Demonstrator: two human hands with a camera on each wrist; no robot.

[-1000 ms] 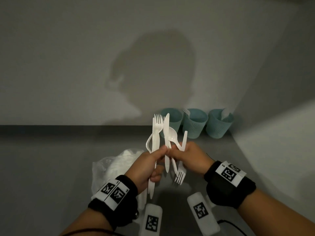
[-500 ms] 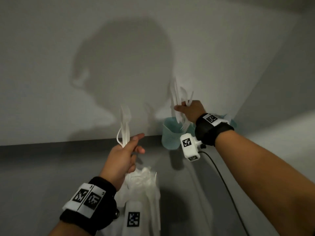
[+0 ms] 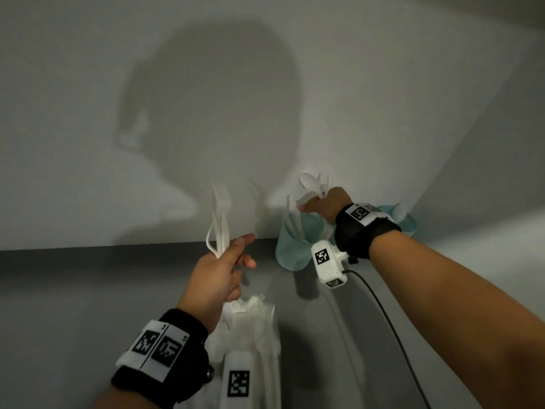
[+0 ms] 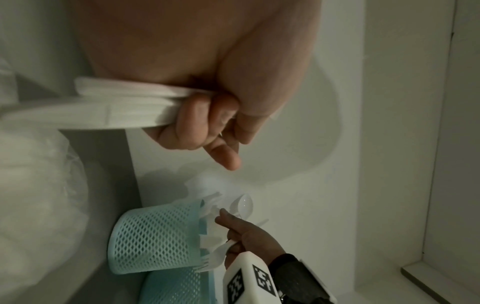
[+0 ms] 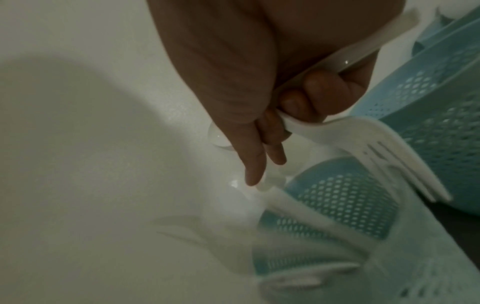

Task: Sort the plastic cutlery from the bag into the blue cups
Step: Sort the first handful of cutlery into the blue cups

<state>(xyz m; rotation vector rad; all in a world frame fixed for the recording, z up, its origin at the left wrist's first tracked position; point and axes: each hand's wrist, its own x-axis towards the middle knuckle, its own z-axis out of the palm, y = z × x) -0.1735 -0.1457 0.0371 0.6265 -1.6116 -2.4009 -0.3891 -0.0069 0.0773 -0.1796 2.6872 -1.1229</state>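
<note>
My left hand (image 3: 244, 252) grips a bundle of white forks (image 3: 220, 214) by the handles, tines up, above the clear plastic bag (image 3: 253, 317). In the left wrist view its fingers curl round the bundle (image 4: 116, 109). My right hand (image 3: 306, 206) holds a white spoon (image 3: 308, 181) and a fork (image 5: 363, 148) right over the leftmost blue mesh cup (image 3: 290, 246). A blurred white piece (image 5: 298, 207) hangs from its fingertips into that cup (image 5: 337, 205). The rightmost cup (image 3: 408, 224) holds a spoon. My right wrist hides the middle cup in the head view.
The cups stand in a row against the white wall, in the corner where a side wall (image 3: 486, 202) meets it. A black cable (image 3: 392, 326) trails from my right wrist camera across the grey surface (image 3: 73, 290). More cutlery lies in the bag.
One second ago both hands held the cutlery together; my right hand has since carried its share to the leftmost cup. My left hand has stayed back with the forks.
</note>
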